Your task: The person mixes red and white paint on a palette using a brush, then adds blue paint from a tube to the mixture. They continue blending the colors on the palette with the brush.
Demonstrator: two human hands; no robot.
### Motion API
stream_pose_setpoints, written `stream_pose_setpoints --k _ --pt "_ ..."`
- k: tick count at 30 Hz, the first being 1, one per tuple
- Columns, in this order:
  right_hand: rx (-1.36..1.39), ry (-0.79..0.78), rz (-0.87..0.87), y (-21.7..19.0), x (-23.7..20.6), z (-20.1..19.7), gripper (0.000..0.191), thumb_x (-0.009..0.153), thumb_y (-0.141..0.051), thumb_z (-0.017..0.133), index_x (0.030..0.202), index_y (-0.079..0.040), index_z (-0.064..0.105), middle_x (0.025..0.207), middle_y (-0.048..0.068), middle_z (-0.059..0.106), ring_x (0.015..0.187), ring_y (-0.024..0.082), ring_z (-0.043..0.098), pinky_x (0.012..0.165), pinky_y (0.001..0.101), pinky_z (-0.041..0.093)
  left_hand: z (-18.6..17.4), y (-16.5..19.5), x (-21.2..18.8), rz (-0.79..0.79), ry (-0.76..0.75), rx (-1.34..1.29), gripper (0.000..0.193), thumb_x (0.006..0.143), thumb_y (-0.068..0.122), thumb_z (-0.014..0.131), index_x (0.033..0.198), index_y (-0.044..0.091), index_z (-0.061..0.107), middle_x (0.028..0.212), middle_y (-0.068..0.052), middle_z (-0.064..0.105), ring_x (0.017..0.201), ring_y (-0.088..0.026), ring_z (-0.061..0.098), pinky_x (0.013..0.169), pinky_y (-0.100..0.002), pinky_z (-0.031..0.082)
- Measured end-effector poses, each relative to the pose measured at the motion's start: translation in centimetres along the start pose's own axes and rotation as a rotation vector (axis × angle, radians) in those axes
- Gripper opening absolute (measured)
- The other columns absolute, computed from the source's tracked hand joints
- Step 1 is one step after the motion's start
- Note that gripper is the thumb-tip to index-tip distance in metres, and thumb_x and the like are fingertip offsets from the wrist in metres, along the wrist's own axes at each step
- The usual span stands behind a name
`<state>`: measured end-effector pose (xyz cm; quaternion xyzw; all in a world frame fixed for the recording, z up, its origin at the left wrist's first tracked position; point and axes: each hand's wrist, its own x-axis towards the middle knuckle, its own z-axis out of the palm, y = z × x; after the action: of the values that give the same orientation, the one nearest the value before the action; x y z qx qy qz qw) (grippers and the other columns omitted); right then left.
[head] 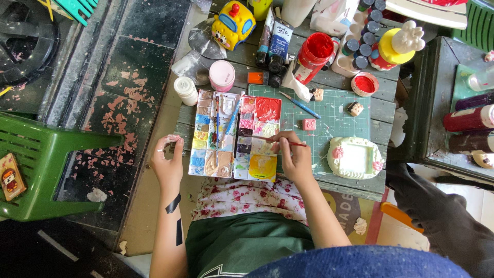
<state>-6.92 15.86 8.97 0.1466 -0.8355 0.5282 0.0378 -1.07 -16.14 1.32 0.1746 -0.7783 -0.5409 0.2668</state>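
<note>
Paint fills the open white plastic palette [234, 135] of many small wells on the grey wooden table [383, 110]. Your right hand [294, 157], at the palette's right edge, pinches a thin red-handled brush [280, 140] whose tip reaches over the wells. Your left hand [168, 160], just left of the palette, curls its fingertips around a small pale pink piece [174, 138]. Right of the palette, a white square frame with pink flowers [355, 157] lies on the green cutting mat [329, 116].

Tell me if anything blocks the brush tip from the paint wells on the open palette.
Nothing visible does. The right hand holds the thin brush with its tip directly over the palette. Two blue-handled brushes lie across the left wells, away from the tip.
</note>
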Motion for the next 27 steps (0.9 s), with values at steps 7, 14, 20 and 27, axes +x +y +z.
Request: stream_pose_setpoints --k 7,14,20,27 --pt "-0.059 -0.026 0.038 -0.1 0.0 0.0 0.022 0.108 -0.010 0.045 0.105 -0.001 0.064 0.084 0.010 0.077 0.071 0.013 0.073 0.066 0.0282 0.056 -0.1 0.1 0.0 -0.008 0.001 0.002 0.012 0.098 0.006 0.072 0.108 0.000 0.067 0.106 -0.006 0.074 0.103 -0.013 0.068 0.097 -0.029 0.051" --pt "-0.008 0.036 -0.025 -0.1 0.0 0.1 0.021 0.109 -0.010 0.044 0.106 0.001 0.062 0.091 0.011 0.076 0.073 0.013 0.073 0.065 0.0276 0.055 -0.1 0.3 0.0 0.001 -0.003 -0.005 0.012 0.099 0.006 0.072 0.108 0.000 0.067 0.106 -0.006 0.074 0.103 -0.013 0.068 0.097 -0.029 0.051" --pt "0.014 0.078 0.003 0.5 -0.9 0.1 0.021 0.109 -0.009 0.044 0.105 0.002 0.061 0.090 0.011 0.075 0.070 0.014 0.069 0.064 0.0286 0.054 -0.3 0.9 0.2 -0.003 -0.007 0.013 0.013 0.099 0.006 0.072 0.109 -0.001 0.068 0.106 -0.007 0.073 0.102 -0.014 0.068 0.096 -0.028 0.051" --pt "0.273 0.206 0.021 1.8 -1.9 -1.2 0.020 0.111 -0.014 0.043 0.105 -0.003 0.059 0.092 0.011 0.073 0.070 0.015 0.068 0.060 0.0267 0.047 -0.8 1.3 0.1 -0.037 -0.028 -0.020 0.012 0.101 0.007 0.070 0.109 -0.001 0.068 0.109 -0.008 0.073 0.104 -0.014 0.067 0.097 -0.029 0.051"
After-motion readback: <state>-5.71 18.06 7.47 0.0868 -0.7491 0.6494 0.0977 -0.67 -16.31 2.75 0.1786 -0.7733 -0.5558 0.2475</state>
